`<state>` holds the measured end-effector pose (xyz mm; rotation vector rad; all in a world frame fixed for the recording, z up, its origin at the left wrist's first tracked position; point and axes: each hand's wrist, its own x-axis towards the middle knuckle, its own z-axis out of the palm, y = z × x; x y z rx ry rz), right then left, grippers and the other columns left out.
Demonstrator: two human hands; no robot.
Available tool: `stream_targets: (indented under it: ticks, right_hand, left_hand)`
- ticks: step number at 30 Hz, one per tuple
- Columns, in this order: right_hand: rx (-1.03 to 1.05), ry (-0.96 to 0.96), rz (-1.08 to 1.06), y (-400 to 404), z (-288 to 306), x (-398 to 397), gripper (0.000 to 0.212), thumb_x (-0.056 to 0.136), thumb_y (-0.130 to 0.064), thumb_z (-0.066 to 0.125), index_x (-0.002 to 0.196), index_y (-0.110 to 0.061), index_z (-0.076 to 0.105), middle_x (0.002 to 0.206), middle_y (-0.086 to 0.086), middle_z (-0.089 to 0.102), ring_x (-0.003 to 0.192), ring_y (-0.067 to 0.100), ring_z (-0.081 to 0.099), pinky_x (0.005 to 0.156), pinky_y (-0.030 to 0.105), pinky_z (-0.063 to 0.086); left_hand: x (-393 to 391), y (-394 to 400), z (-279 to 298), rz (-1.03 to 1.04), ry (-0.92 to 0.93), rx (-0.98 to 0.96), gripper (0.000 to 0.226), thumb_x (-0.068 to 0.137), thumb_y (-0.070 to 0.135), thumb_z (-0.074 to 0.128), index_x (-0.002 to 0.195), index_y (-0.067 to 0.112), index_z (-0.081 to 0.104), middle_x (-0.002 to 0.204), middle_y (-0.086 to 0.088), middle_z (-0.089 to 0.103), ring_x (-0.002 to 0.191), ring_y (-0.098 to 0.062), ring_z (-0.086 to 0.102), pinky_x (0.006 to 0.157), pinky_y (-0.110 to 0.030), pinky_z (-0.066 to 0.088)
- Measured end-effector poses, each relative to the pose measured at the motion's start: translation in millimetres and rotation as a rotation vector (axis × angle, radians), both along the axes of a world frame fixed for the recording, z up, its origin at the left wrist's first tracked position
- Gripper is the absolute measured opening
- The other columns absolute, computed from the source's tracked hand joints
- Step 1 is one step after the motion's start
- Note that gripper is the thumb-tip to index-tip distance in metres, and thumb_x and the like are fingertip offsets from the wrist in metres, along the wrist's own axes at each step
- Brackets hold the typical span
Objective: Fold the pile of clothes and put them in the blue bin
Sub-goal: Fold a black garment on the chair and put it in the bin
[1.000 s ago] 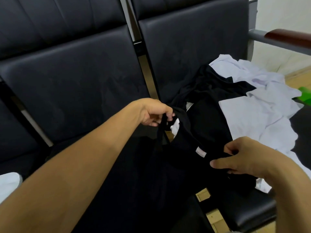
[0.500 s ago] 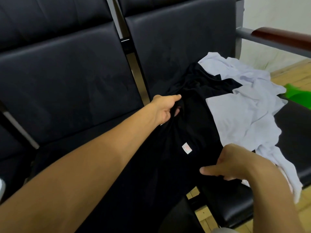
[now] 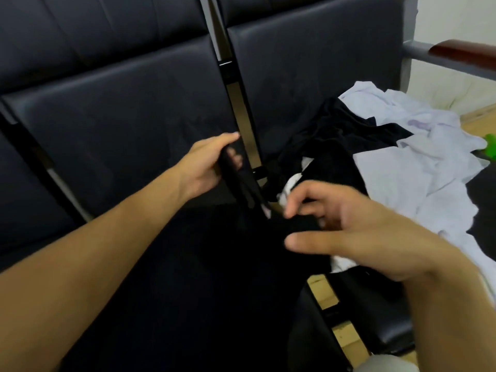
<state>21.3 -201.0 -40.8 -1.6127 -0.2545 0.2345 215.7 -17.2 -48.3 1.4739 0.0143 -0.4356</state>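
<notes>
While gripping cloth point(image 3: 241, 181), left hand point(image 3: 206, 167) raised.

Dim, soft light; motion-blurred hands point(image 3: 349, 226).

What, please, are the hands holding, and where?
Both hold the black garment: left hand grips a bunched upper edge; right hand pinches another edge.

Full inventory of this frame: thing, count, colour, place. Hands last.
black garment: 1, black, stretched between both hands over the seats
black clothes: pile, count unclear, right seat
white clothes: pile, count unclear, right seat
chairs: joined row, black padding
armrest: 1, reddish-brown, far right
green object: 1, right edge, on the floor
floor: light wood
left hand: grips the garment's edge
right hand: pinches the garment
</notes>
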Motion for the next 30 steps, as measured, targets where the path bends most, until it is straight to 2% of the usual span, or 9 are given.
stream_targets:
  ticks: [5,8,10,12,15,18,21,26,30]
  right_hand:
    - [-0.008,0.339,0.37,66,-27,14,0.038,0.094,-0.015,0.064,0.13,-0.022,0.052,0.096,0.006,0.069,0.087,0.019,0.067,0.075,0.029,0.056]
    - [-0.65,0.389,0.25,60,-52,19,0.04,0.089,-0.039,0.07,0.122,-0.019,0.059,0.103,0.002,0.067,0.097,0.021,0.068,0.085,0.032,0.055]
    - [-1.116,0.471,0.26,66,-61,21,0.06,0.083,-0.052,0.071,0.129,-0.018,0.053,0.125,0.003,0.058,0.116,0.023,0.06,0.094,0.031,0.05]
    - [-1.231,0.575,0.331,84,-71,20,0.073,0.082,-0.054,0.071,0.137,-0.014,0.044,0.136,0.004,0.052,0.125,0.025,0.054,0.1,0.034,0.048]
    - [-1.23,0.531,0.269,110,-89,23,0.057,0.089,-0.042,0.07,0.134,-0.015,0.047,0.132,0.002,0.053,0.126,0.024,0.052,0.095,0.033,0.043]
    - [-1.327,0.459,0.264,121,-104,25,0.04,0.096,-0.024,0.063,0.132,-0.015,0.05,0.13,0.002,0.056,0.124,0.023,0.052,0.091,0.033,0.04]
    - [-1.271,0.417,0.193,111,-109,27,0.037,0.097,-0.02,0.058,0.132,-0.016,0.047,0.131,0.005,0.051,0.124,0.025,0.051,0.095,0.033,0.044]
    - [-0.853,0.34,-0.204,79,-103,32,0.015,0.081,-0.012,0.055,0.078,-0.026,0.052,0.092,0.003,0.062,0.091,0.024,0.064,0.073,0.029,0.051]
    - [-0.609,0.213,-0.526,59,-87,33,0.023,0.084,-0.001,0.053,0.072,-0.019,0.043,0.067,0.002,0.05,0.059,0.018,0.046,0.051,0.027,0.034]
  left_hand:
    - [-7,125,-23,-0.056,-0.099,0.455,0.032,0.097,0.034,0.056,0.072,0.015,0.05,0.064,-0.012,0.069,0.07,-0.029,0.07,0.067,-0.027,0.052]
    - [1,163,-50,-0.244,-0.254,0.822,0.014,0.097,0.016,0.061,0.083,0.018,0.063,0.093,-0.014,0.075,0.098,-0.034,0.07,0.075,-0.023,0.053]
    - [12,162,-71,-0.435,-0.447,0.973,0.038,0.093,0.001,0.06,0.096,0.039,0.063,0.111,-0.007,0.068,0.109,-0.031,0.065,0.084,-0.017,0.052]
    - [17,136,-87,-0.711,-0.71,1.118,0.064,0.09,-0.003,0.057,0.132,0.044,0.046,0.14,0.001,0.047,0.129,-0.02,0.049,0.105,-0.025,0.044]
    - [17,82,-105,-1.012,-1.027,1.401,0.091,0.086,-0.005,0.06,0.153,0.04,0.019,0.163,0.005,0.013,0.145,-0.018,0.022,0.115,-0.039,0.032]
    - [23,48,-113,-1.141,-1.074,1.381,0.053,0.087,0.001,0.062,0.131,0.028,0.049,0.151,0.0,0.035,0.14,-0.024,0.034,0.108,-0.042,0.037]
    - [34,50,-118,-1.056,-0.794,1.2,0.024,0.088,0.005,0.058,0.099,0.024,0.051,0.117,-0.001,0.051,0.11,-0.025,0.05,0.094,-0.046,0.047]
    - [39,89,-103,-0.871,-0.547,1.138,0.033,0.092,0.019,0.065,0.119,0.036,0.057,0.122,0.006,0.048,0.117,-0.017,0.046,0.102,-0.039,0.043]
    - [27,152,-52,-0.892,-0.481,1.244,0.038,0.086,0.021,0.074,0.119,0.032,0.059,0.12,0.011,0.051,0.114,-0.012,0.049,0.101,-0.036,0.044]
